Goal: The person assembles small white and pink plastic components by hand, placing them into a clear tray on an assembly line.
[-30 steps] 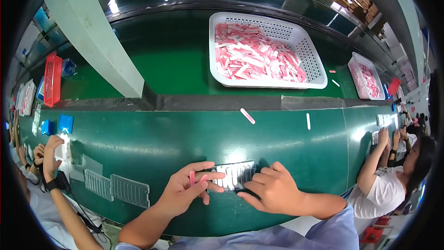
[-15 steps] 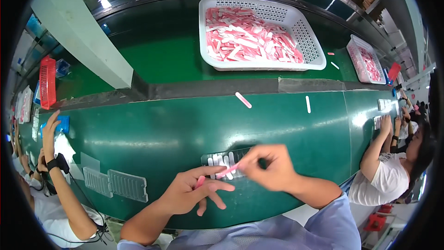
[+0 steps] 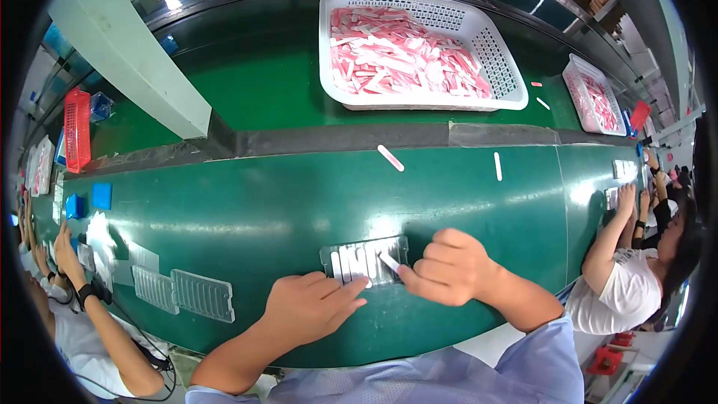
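Observation:
A clear plastic case with slots [image 3: 402,247] lies on the green table before me, with several white strips [image 3: 345,263] side by side in it. My right hand [image 3: 452,268] pinches a small round-ended pink-and-white strip [image 3: 389,260], held slanting over the case's right part. My left hand [image 3: 310,307] is at the near left edge of the case. Its index finger reaches onto the strips, while the other fingers curl under the palm; anything inside them is hidden.
Beyond a dark ledge [image 3: 336,137] stands a white basket [image 3: 516,97] heaped with pink and white strips. Two loose strips [image 3: 390,158] lie on the table. An open clear case [image 3: 202,295] lies to the left. Co-workers' arms [image 3: 105,314] are at both sides; a post [image 3: 134,52] rises far left.
My right hand has turned over and moved slightly right with a strip, whose white side now shows. My left hand has turned palm down, and the pink piece between its fingers is out of sight.

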Available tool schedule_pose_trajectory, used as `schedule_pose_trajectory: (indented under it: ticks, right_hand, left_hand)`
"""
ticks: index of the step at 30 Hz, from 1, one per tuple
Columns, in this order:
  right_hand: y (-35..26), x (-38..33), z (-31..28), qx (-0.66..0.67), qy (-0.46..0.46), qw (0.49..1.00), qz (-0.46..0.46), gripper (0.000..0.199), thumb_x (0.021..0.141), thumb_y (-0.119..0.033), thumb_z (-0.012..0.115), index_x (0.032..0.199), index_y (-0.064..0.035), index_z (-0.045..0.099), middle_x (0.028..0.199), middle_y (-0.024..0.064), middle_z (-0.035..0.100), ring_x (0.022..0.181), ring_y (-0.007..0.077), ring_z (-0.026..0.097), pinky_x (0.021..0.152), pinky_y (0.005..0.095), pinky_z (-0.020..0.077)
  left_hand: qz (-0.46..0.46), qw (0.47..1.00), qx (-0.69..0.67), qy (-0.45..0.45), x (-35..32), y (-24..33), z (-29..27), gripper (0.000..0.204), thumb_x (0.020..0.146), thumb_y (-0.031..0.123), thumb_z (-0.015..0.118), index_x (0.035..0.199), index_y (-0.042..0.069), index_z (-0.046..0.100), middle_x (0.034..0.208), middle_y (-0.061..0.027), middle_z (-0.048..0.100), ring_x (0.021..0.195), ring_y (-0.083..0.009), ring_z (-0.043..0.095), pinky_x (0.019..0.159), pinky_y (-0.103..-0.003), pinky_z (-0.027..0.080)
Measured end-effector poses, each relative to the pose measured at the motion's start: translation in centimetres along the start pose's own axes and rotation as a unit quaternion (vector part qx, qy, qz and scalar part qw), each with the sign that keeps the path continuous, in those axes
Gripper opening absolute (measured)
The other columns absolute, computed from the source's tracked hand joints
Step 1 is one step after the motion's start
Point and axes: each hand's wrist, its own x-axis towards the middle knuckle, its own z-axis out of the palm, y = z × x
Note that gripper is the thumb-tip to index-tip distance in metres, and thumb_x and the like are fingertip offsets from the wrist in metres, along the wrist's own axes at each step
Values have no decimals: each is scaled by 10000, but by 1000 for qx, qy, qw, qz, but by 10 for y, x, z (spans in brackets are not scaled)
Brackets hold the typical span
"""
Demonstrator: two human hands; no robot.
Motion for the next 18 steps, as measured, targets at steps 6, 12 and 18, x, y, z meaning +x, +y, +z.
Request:
schedule_pose_trajectory:
  ticks: [6,12,18]
  right_hand:
    - [9,-4,12,248,39,945,208,103,755,9,787,840,-33,745,672,54,691,527,169,611,542,299,494]
    - [26,11,-4,409,-153,846,305,78,810,-49,780,858,-50,719,694,55,697,649,197,702,613,342,539]
    - [31,16,10,240,-192,930,202,330,813,-83,734,1134,-83,657,705,41,600,707,269,620,759,417,493]
  left_hand:
    - [72,993,71,-53,-7,-5,6,310,802,197,785,1111,184,756,637,72,436,562,-87,507,456,-255,412]
    - [143,987,67,12,-2,7,-11,279,773,150,745,1051,180,757,680,85,444,582,-76,486,458,-243,392]
    - [200,975,85,-52,38,3,-7,236,815,176,722,1048,190,759,773,106,570,667,-75,548,493,-253,430]
